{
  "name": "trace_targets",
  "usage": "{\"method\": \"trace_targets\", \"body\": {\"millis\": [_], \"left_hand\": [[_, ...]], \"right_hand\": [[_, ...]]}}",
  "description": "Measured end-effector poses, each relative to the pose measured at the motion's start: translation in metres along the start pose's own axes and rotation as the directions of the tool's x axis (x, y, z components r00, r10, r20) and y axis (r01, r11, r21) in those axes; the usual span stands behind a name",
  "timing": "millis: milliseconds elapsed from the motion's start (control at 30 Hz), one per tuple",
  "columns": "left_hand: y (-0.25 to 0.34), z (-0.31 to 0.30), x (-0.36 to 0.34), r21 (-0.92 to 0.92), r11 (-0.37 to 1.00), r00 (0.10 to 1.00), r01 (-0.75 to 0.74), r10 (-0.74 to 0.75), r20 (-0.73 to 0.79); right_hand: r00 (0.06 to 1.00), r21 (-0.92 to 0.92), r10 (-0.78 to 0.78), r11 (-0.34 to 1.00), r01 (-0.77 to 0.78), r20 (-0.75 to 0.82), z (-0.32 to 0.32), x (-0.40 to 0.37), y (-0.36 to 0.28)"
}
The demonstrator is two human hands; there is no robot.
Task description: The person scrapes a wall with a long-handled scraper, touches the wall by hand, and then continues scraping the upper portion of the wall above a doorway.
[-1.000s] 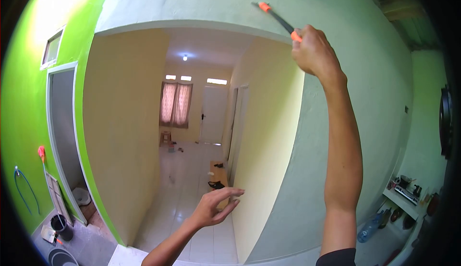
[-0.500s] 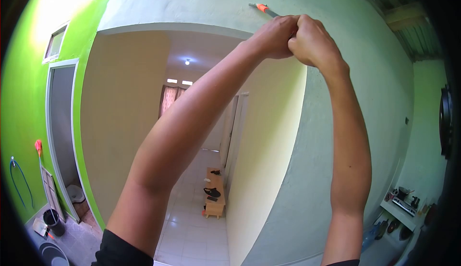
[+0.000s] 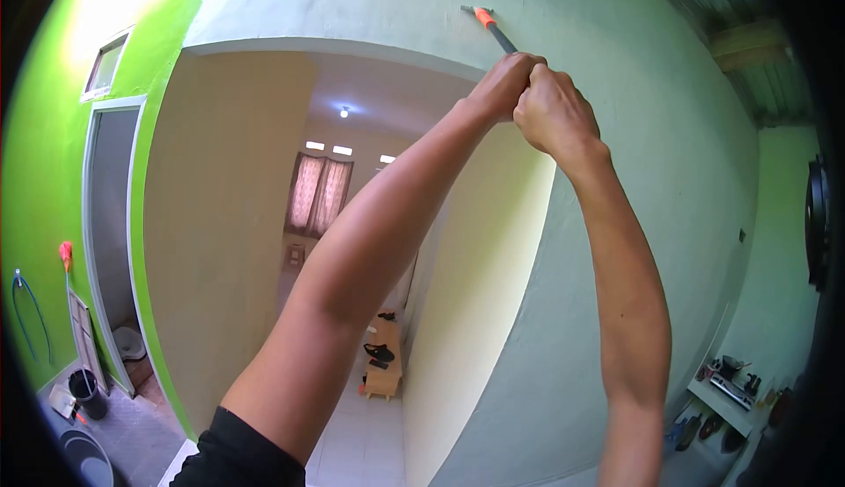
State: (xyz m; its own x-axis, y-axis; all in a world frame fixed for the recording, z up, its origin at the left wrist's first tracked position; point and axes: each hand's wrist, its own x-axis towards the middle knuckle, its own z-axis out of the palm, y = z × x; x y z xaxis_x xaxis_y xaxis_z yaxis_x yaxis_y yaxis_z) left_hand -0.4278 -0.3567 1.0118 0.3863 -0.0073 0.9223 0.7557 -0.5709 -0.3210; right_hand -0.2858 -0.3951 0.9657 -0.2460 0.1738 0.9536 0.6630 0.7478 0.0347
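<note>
Both of my arms reach up in front of the wall (image 3: 607, 56) above the doorway. A dark pole (image 3: 503, 39) with an orange collar (image 3: 484, 18) and a thin dark head (image 3: 469, 9) slants up and left out of my fists, its head against the pale wall. My left hand (image 3: 509, 84) is closed around the pole. Right beside and slightly below it, my right hand (image 3: 556, 113) is also closed on the pole, fingers wrapped. The lower part of the pole is hidden behind the hands.
Below the wall opens a passage with a low wooden bench (image 3: 385, 373) holding dark items. At left are a narrow doorway (image 3: 114, 223), a black bucket (image 3: 88, 394) and a grey tub (image 3: 86, 459). A stove (image 3: 732, 392) stands on a counter at lower right.
My two hands have come down and a little left, showing more of the pole. Its head stays at nearly the same place on the wall. The view has shifted slightly.
</note>
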Motion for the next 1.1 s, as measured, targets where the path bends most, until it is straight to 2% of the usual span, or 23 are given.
{"method": "trace_targets", "body": {"millis": [33, 133, 200, 267, 333, 367, 467, 500, 533, 600, 633, 700, 733, 767, 800, 833, 933, 967, 1000, 1067, 1100], "left_hand": [[0.0, 0.0, 0.001, -0.02, 0.999, 0.999, 0.035, -0.035, 0.004], [-0.008, 0.0, -0.001, 0.132, 0.991, 0.999, -0.028, 0.032, -0.03], [-0.058, 0.012, 0.017, 0.123, 0.965, 0.963, -0.233, 0.246, -0.106], [-0.056, 0.008, 0.023, 0.12, 0.953, 0.95, -0.277, 0.291, -0.112], [-0.05, -0.004, 0.031, 0.113, 0.981, 0.987, -0.155, 0.16, -0.034], [-0.063, -0.005, 0.037, 0.192, 0.967, 0.984, -0.17, 0.176, -0.016], [-0.112, -0.002, 0.073, 0.202, 0.961, 0.973, -0.19, 0.212, -0.095], [-0.123, -0.002, 0.091, 0.223, 0.953, 0.964, -0.207, 0.237, -0.117], [-0.077, -0.021, 0.089, 0.352, 0.933, 0.997, -0.076, 0.083, -0.003], [-0.08, -0.03, 0.114, 0.189, 0.982, 0.999, 0.025, -0.017, -0.045], [-0.112, -0.025, 0.142, 0.195, 0.965, 0.977, -0.174, 0.194, -0.09], [-0.114, -0.039, 0.181, -0.058, 0.959, 0.96, -0.277, 0.275, -0.05], [-0.102, -0.044, 0.177, -0.078, 0.957, 0.96, -0.279, 0.279, -0.01], [-0.081, -0.05, 0.167, -0.097, 0.955, 0.959, -0.279, 0.283, 0.029], [-0.059, -0.059, 0.155, 0.002, 0.97, 0.966, -0.244, 0.243, 0.083], [-0.068, -0.061, 0.151, -0.05, 0.974, 0.963, -0.223, 0.228, 0.146], [-0.098, -0.054, 0.18, 0.132, 0.955, 0.964, -0.267, 0.263, 0.048], [-0.084, -0.054, 0.173, 0.056, 0.984, 0.985, -0.169, 0.166, 0.049], [-0.073, -0.056, 0.161, 0.042, 0.989, 0.986, -0.141, 0.136, 0.092], [-0.089, -0.048, 0.141, 0.223, 0.942, 0.968, -0.25, 0.249, 0.034], [-0.08, -0.045, 0.122, 0.289, 0.932, 0.976, -0.218, 0.201, 0.089]], "right_hand": [[1.0, 0.028, 0.007, 1.0, -0.007, 0.001, -0.002, 0.001, 0.0], [1.0, 0.048, -0.003, 0.999, 0.002, 0.01, -0.004, 0.0, -0.002], [0.999, 0.02, 0.012, 1.0, -0.011, -0.034, 0.018, 0.021, 0.003], [0.997, 0.032, -0.012, 0.999, 0.014, -0.073, 0.02, 0.036, 0.003], [0.993, 0.09, -0.064, 0.993, 0.072, -0.095, 0.01, 0.048, 0.005], [0.996, 0.055, -0.086, 0.995, 0.087, -0.019, 0.006, 0.057, 0.004], [0.973, -0.027, -0.123, 0.992, 0.12, -0.194, 0.018, 0.084, -0.002], [0.987, -0.089, -0.146, 0.986, 0.14, -0.069, 0.001, 0.098, -0.006], [0.983, -0.112, -0.172, 0.98, 0.165, -0.057, -0.015, 0.105, -0.009], [0.986, -0.182, -0.16, 0.972, 0.148, -0.056, -0.033, 0.13, -0.017], [0.975, -0.197, -0.187, 0.967, 0.161, -0.121, -0.029, 0.141, -0.018], [0.977, -0.241, -0.188, 0.958, 0.158, -0.106, -0.054, 0.137, -0.035], [0.98, -0.257, -0.182, 0.954, 0.154, -0.087, -0.067, 0.135, -0.036], [0.984, -0.329, -0.18, 0.928, 0.174, 0.012, -0.082, 0.138, -0.034], [0.976, -0.391, -0.179, 0.895, 0.213, 0.121, -0.088, 0.141, -0.035], [0.978, -0.368, -0.187, 0.906, 0.21, 0.097, -0.081, 0.14, -0.039], [0.985, -0.316, -0.168, 0.937, 0.149, -0.033, -0.078, 0.139, -0.039], [0.982, -0.329, -0.188, 0.929, 0.171, -0.02, -0.08, 0.139, -0.04], [0.989, -0.255, -0.134, 0.96, 0.115, -0.057, -0.081, 0.134, -0.033], [0.981, -0.234, -0.183, 0.953, 0.191, 0.057, -0.068, 0.12, -0.016], [0.978, -0.168, -0.206, 0.964, 0.208, 0.027, -0.05, 0.12, -0.003]]}}
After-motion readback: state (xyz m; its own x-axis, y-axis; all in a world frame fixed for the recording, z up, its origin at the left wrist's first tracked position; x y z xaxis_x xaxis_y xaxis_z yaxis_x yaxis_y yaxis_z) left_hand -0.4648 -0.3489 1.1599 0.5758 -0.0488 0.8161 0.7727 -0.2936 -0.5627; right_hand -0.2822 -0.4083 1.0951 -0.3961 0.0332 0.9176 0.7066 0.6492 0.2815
